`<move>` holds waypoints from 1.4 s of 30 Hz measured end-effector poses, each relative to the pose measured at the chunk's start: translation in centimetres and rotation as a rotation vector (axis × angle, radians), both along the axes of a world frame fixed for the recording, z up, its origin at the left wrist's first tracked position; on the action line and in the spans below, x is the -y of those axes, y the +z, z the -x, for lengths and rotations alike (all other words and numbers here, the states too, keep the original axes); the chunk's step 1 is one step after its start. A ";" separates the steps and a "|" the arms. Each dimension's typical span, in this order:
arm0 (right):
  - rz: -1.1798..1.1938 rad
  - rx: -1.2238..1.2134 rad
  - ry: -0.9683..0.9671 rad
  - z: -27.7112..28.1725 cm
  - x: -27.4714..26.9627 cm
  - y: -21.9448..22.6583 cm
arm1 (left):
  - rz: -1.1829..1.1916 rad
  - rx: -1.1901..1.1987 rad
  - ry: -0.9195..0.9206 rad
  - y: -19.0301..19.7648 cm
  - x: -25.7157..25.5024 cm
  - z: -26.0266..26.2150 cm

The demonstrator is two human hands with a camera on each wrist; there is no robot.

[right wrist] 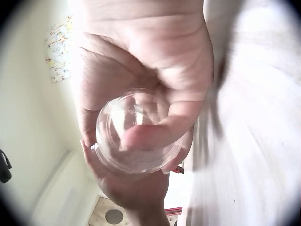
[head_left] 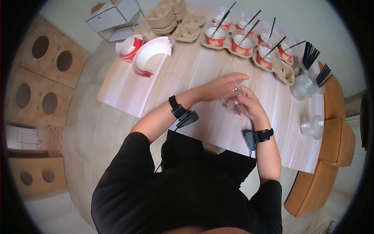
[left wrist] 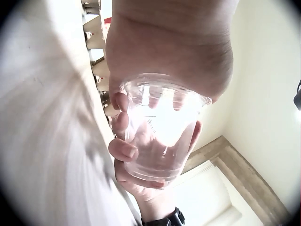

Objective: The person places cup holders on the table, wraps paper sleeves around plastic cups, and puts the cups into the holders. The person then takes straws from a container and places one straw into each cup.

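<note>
A clear plastic cup is held between the two hands above the table, tilted on its side. The right hand grips it, with fingers and thumb around its wall and base. Against the cup's wide end rests the palm of the left hand, its fingers stretched out fairly straight. The left wrist view shows the cup below the left palm, with the right fingers curled along its side. In the right wrist view the right thumb lies across the cup's round base. Whether a lid is on it, I cannot tell.
Cardboard carriers with red-sleeved cups and black straws stand at the back. Stacked carriers and red-and-white sleeves lie back left. At the right are clear lids, black straws and clear cups.
</note>
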State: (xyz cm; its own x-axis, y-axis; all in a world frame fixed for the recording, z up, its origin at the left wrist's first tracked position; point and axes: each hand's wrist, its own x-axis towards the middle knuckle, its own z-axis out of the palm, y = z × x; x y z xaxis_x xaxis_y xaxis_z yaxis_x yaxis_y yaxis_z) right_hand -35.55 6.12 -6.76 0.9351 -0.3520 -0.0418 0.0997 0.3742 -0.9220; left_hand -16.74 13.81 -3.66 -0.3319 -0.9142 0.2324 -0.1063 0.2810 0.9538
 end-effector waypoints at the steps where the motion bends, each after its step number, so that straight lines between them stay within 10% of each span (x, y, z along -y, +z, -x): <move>1: 0.006 0.006 0.014 -0.1 0.0 0.2 | -0.009 0.015 -0.005 0.4 -0.3 0.0; 7: -0.153 0.198 0.070 -0.7 -0.8 0.2 | 0.241 0.001 0.456 2.3 -2.9 -3.7; 13: -0.178 0.172 -0.028 -0.5 -0.3 0.3 | -0.014 1.255 1.188 5.6 -7.8 -18.9; 19: -0.108 0.187 0.066 -0.7 -0.5 0.4 | -0.470 1.504 1.017 4.5 -9.6 -25.2; 30: -0.102 0.224 0.007 -0.1 0.1 -1.1 | -0.227 1.466 1.127 5.2 -9.9 -27.6; 35: -0.113 0.168 -0.001 -0.5 -0.6 -0.1 | -0.203 1.158 1.136 7.7 -8.1 -20.0; 42: 0.019 0.228 -0.182 -0.5 0.1 -0.4 | -0.104 0.580 0.533 2.8 -1.6 -6.3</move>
State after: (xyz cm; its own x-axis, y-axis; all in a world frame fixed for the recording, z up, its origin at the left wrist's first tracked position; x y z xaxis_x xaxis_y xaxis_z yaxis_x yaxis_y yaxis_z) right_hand -35.02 6.05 -7.12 0.8411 -0.5133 0.1703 0.3687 0.3139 -0.8749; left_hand -10.47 15.36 -0.88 0.1143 -0.9916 0.0606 -0.6894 -0.0353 0.7235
